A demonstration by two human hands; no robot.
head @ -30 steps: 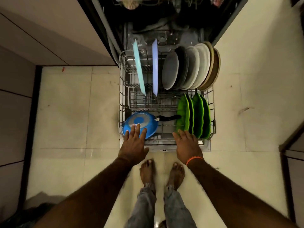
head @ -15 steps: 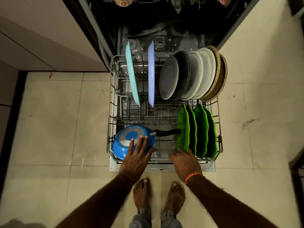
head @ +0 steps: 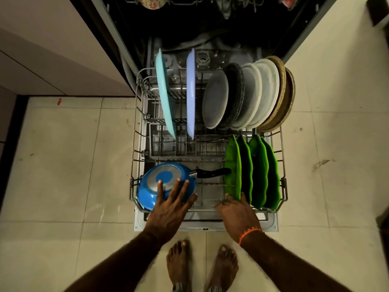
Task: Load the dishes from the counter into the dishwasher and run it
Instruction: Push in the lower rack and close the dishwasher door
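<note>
The lower wire rack of the dishwasher stands pulled out over the open door. An upturned blue pan lies at its front left, black handle pointing right. My left hand rests flat on the pan's bottom with straight, spread fingers. My right hand, with an orange wrist thread, sits at the rack's front rim beside several green leaf-shaped plates; its fingertips are hidden behind the rim. Further back stand a teal plate, a lilac plate and a row of grey, white and brown plates.
The upper rack shows at the top edge with a patterned bowl and cups. Cabinet fronts run along the left. Tiled floor lies on both sides of the door. My bare feet stand just before the door's front edge.
The view has moved closer and lower over the rack. My left hand slid further onto the blue pan, and my right hand reached up to the rack's front rim.
</note>
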